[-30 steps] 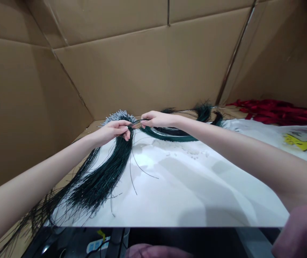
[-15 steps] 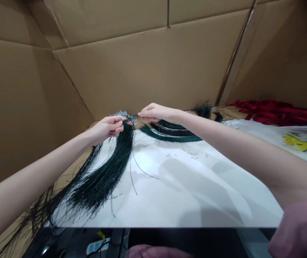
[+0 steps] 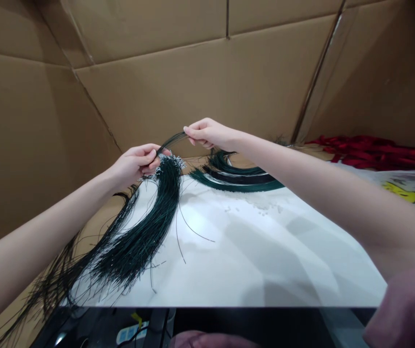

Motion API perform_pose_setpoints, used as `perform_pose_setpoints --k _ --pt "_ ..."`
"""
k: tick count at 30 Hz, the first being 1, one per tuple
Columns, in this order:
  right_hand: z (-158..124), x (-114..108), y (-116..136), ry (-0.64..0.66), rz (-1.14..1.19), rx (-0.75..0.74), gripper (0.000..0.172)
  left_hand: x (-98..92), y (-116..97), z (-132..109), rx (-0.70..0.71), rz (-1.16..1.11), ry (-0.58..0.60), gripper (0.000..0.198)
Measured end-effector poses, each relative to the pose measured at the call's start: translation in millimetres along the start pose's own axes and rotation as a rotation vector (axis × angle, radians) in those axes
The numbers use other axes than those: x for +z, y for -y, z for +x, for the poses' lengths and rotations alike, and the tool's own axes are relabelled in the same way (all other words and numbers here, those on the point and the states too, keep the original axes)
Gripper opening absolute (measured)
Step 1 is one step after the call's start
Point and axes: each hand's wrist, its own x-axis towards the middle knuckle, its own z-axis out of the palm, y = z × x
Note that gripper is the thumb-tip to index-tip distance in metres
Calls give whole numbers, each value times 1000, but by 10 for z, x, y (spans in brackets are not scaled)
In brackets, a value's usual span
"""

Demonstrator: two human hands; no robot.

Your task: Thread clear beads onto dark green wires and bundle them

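A few thin dark green cords (image 3: 173, 138) arch between my two hands above the back of the white table. My left hand (image 3: 140, 162) pinches their left part between thumb and fingers, beside the pale beaded ends of a thick dark green cord bundle (image 3: 145, 237). This bundle drapes down the table's left side, its loose ends fanned toward the front. Held higher and to the right, my right hand (image 3: 207, 133) is closed on the other part of the same cords. Below it, more green and black cords (image 3: 240, 183) lie in a curve, partly hidden by my right forearm.
Small white bits (image 3: 265, 208) lie scattered on the white tabletop (image 3: 222, 270). Red ribbon-like material (image 3: 370, 150) and a clear plastic bag with a yellow print (image 3: 399, 192) rest at the right. Loose black strands (image 3: 55, 285) hang off the left edge. Cardboard walls (image 3: 193, 87) enclose the back.
Both hands have risen, the right more than the left, and my left hand has shifted left. The gap between them is wider, and a longer arch of cords shows.
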Motion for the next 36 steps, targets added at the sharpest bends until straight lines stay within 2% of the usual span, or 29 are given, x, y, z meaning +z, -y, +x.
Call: perform_pose_setpoints --k 4,7,11,14,17,20,23,30,36 --pt "-3 -132 83 -84 96 -12 45 -53 59 20 19 1 5 29" --pt "-22 -233 172 -156 164 -33 46 -106 146 63 15 20 -32 42" --pt "-56 -308 258 -220 251 -54 45 -101 307 120 31 150 -80 55" --pt "-67 -313 278 -235 303 -70 44 18 429 139 17 353 -56 58" --pt "-71 -298 283 -263 326 -66 45 206 540 155 -25 489 23 60" --pt "-87 -301 290 -302 316 -62 45 364 637 186 -33 507 121 51" --pt "-120 -345 297 -344 318 -64 44 418 698 230 -33 492 202 37" --pt "-219 -491 273 -362 467 -110 45 288 728 260 -14 471 197 33" --pt "-280 -630 251 -449 472 -117 43 154 788 172 -38 487 187 32"
